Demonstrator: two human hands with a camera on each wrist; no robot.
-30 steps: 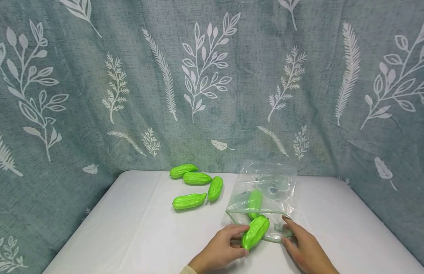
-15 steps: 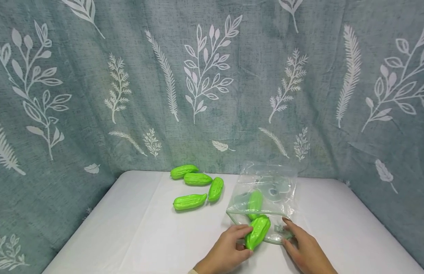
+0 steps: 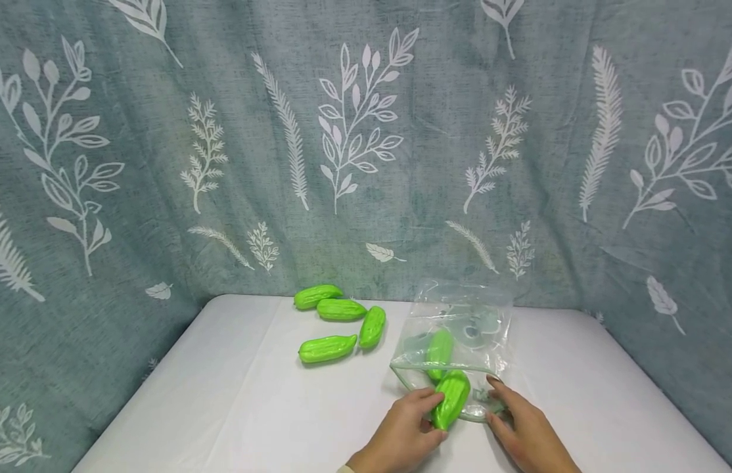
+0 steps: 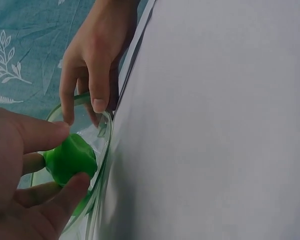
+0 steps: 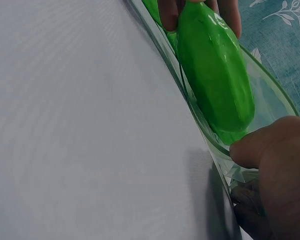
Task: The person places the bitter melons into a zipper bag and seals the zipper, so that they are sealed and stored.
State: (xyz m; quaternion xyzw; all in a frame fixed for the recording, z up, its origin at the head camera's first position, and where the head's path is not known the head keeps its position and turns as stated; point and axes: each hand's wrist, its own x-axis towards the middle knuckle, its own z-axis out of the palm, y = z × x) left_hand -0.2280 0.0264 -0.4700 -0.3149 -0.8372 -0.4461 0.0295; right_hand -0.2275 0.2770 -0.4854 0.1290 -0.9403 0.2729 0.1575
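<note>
My left hand (image 3: 401,430) pinches a bright green, ridged bitter melon (image 3: 455,397) near its lower end. The melon's far end overlaps the mouth of a clear plastic zip bag (image 3: 419,309) with a green rim. Inside the bag lies another bitter melon (image 3: 439,345), seen through the plastic. At the right side of the mouth, my right hand (image 3: 528,427) grips the rim with thumb and fingers, and the mouth gapes. The right wrist view has the held melon (image 5: 217,75) between the rim's two sides; the left wrist view has it end-on, with thumb and fingers around it.
Several more bitter melons (image 3: 327,348) lie left of the bag on the white table (image 3: 224,401), two of them near its back edge. A blue-green curtain (image 3: 419,171) with white leaf prints hangs behind and at both sides.
The left hand has moved right and slightly forward with the bitter melon, which now overlaps more of the bag's mouth. The right hand has stayed at the rim.
</note>
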